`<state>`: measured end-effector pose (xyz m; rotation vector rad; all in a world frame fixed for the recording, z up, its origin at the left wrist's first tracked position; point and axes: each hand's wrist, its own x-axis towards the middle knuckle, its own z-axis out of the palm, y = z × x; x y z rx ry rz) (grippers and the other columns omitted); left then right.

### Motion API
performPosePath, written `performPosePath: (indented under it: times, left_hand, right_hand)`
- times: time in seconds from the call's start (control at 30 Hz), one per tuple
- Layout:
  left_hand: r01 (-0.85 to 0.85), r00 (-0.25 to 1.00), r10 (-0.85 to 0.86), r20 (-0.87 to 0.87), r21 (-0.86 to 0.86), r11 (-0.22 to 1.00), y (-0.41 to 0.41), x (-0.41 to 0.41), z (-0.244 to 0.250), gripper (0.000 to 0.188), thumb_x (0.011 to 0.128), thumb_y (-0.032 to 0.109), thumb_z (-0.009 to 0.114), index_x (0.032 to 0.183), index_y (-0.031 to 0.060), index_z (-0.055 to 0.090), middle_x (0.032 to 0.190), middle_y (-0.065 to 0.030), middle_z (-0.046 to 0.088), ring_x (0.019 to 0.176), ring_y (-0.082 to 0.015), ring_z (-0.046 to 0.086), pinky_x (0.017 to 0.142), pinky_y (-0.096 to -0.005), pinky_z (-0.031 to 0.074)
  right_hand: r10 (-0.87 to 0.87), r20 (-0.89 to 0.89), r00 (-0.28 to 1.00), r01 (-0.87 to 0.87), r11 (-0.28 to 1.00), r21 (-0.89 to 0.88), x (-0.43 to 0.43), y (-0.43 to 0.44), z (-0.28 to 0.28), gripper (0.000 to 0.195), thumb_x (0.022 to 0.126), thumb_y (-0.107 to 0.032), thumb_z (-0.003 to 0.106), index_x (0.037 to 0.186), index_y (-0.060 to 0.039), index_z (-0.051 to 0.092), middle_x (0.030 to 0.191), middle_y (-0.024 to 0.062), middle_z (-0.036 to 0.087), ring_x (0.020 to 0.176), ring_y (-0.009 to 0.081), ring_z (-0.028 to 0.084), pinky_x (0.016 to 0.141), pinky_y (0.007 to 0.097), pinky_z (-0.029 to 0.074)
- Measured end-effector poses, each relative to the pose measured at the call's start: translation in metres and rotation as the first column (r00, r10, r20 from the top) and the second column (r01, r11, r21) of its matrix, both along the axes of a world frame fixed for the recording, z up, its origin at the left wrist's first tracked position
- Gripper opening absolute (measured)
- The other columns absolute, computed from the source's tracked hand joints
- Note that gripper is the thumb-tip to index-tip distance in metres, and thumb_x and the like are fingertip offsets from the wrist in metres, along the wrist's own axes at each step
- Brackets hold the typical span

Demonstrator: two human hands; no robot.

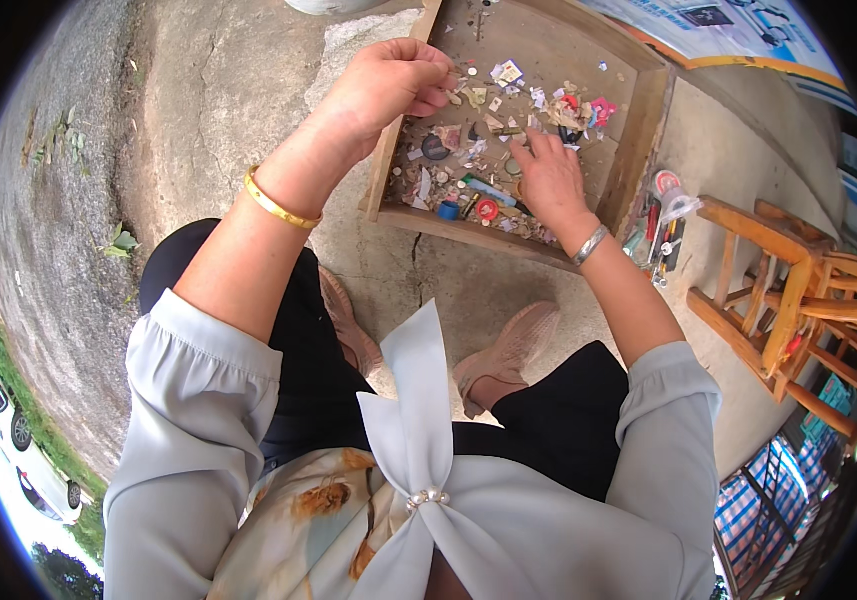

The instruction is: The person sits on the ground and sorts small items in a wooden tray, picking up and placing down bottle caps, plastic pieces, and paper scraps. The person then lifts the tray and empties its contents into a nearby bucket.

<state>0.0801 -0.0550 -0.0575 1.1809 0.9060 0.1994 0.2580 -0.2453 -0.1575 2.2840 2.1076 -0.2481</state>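
Note:
A shallow wooden drawer (473, 238) lies on the concrete, with paper scraps, caps and small debris scattered inside. Above its left side is my left hand (402, 82), fingertips pinched together; whether something small is between them I cannot tell. My right hand (550, 180) reaches down into the debris, fingertips at small pieces near the middle; its grip is hidden. Near the drawer's front edge lie a blue cap (448, 210), a red ring-shaped piece (486, 209) and a green and light-blue tube (490, 190). A dark round lid (435, 147) rests further left, and a pink plastic piece (603, 112) lies to the right.
Right of the drawer, a container of assorted tools (657, 236) stands near wooden stools (781, 300). My two shoes (507, 349) are on the cracked concrete below the drawer. A printed board (728, 34) is at the upper right, and parked cars show at the far left.

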Motion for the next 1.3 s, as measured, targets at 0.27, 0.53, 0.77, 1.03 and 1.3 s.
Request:
performPosePath:
  times: [0.27,0.53,0.77,1.03,1.3]
  left_hand:
    - [-0.003,1.000,0.003,0.013,0.012,1.000,0.000,0.000,-0.001,0.019,0.090,0.018,0.055,0.100,0.0032,0.060,0.090,-0.0046,0.065,0.078,-0.0094,0.060,0.074,-0.0237,0.049]
    - [-0.096,0.993,0.096,0.070,-0.002,0.995,0.011,-0.003,0.003,0.015,0.090,0.017,0.054,0.095,0.0039,0.059,0.090,-0.0053,0.065,0.077,-0.0093,0.060,0.073,-0.0239,0.049]
    - [-0.116,0.992,0.116,0.058,-0.009,0.993,0.012,-0.004,-0.002,0.013,0.091,0.016,0.052,0.095,0.0043,0.059,0.089,-0.0053,0.065,0.077,-0.0093,0.060,0.073,-0.0242,0.049]
    - [-0.114,0.992,0.114,0.062,0.007,0.993,0.011,-0.002,0.002,0.014,0.090,0.015,0.052,0.096,0.0042,0.059,0.089,-0.0050,0.065,0.076,-0.0096,0.060,0.073,-0.0242,0.049]
    - [-0.120,0.991,0.120,0.052,0.001,0.993,0.009,-0.004,0.004,0.013,0.090,0.014,0.051,0.095,0.0042,0.058,0.089,-0.0044,0.064,0.077,-0.0100,0.060,0.074,-0.0250,0.049]
  right_hand:
    - [0.235,-0.109,0.966,-0.242,0.969,-0.058,-0.027,0.010,0.000,0.051,0.073,-0.002,0.054,0.122,-0.0141,0.054,0.133,0.0108,0.041,0.117,0.0258,0.042,0.086,0.0376,0.040]
    - [0.179,-0.063,0.982,-0.180,0.984,-0.014,-0.018,0.013,0.000,0.047,0.076,-0.006,0.054,0.122,-0.0122,0.051,0.133,0.0094,0.043,0.121,0.0231,0.040,0.090,0.0360,0.037]
    - [0.281,-0.010,0.960,-0.281,0.959,-0.028,-0.034,0.035,-0.004,0.045,0.077,-0.007,0.052,0.123,-0.0099,0.051,0.136,0.0072,0.040,0.125,0.0202,0.035,0.088,0.0335,0.037]
    - [0.095,-0.102,0.990,-0.082,0.989,0.122,-0.017,0.021,-0.013,0.033,0.073,-0.006,0.058,0.105,-0.0080,0.060,0.113,0.0064,0.056,0.108,0.0240,0.050,0.086,0.0384,0.040]
    - [-0.091,-0.186,0.978,0.102,0.994,0.047,-0.092,0.052,-0.021,0.032,0.078,-0.010,0.059,0.110,-0.0105,0.056,0.097,0.0116,0.050,0.094,0.0264,0.053,0.075,0.0366,0.049]
